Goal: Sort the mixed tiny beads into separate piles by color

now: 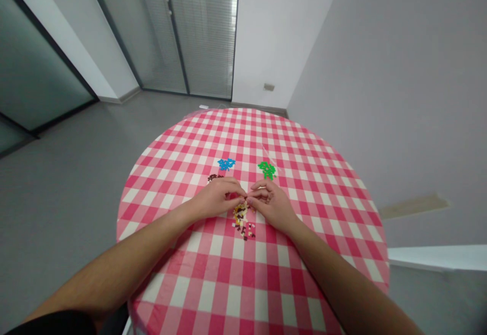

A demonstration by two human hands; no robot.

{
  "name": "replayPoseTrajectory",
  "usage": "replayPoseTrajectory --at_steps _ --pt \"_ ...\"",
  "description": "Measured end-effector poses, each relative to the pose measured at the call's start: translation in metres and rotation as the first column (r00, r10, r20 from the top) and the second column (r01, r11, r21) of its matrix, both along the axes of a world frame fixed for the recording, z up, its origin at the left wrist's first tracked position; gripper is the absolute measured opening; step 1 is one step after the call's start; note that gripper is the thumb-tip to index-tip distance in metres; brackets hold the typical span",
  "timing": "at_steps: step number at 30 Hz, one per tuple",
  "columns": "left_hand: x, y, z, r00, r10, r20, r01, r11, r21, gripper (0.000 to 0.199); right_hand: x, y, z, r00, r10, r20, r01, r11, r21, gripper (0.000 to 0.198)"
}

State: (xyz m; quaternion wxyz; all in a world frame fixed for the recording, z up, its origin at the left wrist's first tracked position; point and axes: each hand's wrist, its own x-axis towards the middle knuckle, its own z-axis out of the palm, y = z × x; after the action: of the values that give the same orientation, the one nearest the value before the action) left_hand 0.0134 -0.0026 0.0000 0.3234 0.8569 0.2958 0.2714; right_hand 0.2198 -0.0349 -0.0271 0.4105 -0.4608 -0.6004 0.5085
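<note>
Just above a pile of small mixed pieces (240,215), yellow, cream and dark brown, my two hands meet at the fingertips. My left hand (218,196) is closed in a pinch, thumb against fingers. Opposite it, my right hand (272,203) pinches too, its fingertips nearly touching the left ones. Whatever is between the fingertips is too small to make out. Dark brown pieces (215,177) lie behind my left hand, partly hidden by it. Beyond the hands are a heap of small blue pieces (227,164) and a heap of small green pieces (267,170).
A red-and-white checked cloth (243,284) covers the round table. Past its far edge are a glass door with blinds (205,36) and a white wall with a socket (269,87). A grey wall (399,97) stands close on the right.
</note>
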Motion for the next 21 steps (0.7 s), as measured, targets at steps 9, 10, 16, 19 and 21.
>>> replayPoseTrajectory --at_steps 9,10,16,19,21 --pt "-0.052 0.033 0.013 0.964 0.208 -0.169 -0.231 0.964 -0.132 0.017 0.005 0.004 -0.002 0.995 -0.093 0.036 0.092 0.995 0.037 0.031" --pt "-0.062 0.039 0.013 0.938 0.252 -0.24 -0.29 0.947 -0.137 0.018 0.006 0.005 -0.003 0.994 -0.101 0.046 0.099 0.994 0.041 0.031" --pt "-0.088 0.054 0.008 0.883 0.232 -0.407 -0.336 0.92 -0.204 0.022 0.011 0.007 -0.007 0.984 -0.111 0.136 0.103 0.993 0.066 0.029" --pt "-0.084 0.052 0.009 0.868 0.243 -0.434 -0.364 0.905 -0.221 0.023 0.011 0.007 -0.006 0.983 -0.102 0.156 0.092 0.993 0.071 0.029" --pt "-0.082 0.051 0.008 0.858 0.253 -0.446 -0.38 0.898 -0.221 0.023 0.011 0.007 -0.005 0.98 -0.094 0.175 0.082 0.994 0.074 0.028"
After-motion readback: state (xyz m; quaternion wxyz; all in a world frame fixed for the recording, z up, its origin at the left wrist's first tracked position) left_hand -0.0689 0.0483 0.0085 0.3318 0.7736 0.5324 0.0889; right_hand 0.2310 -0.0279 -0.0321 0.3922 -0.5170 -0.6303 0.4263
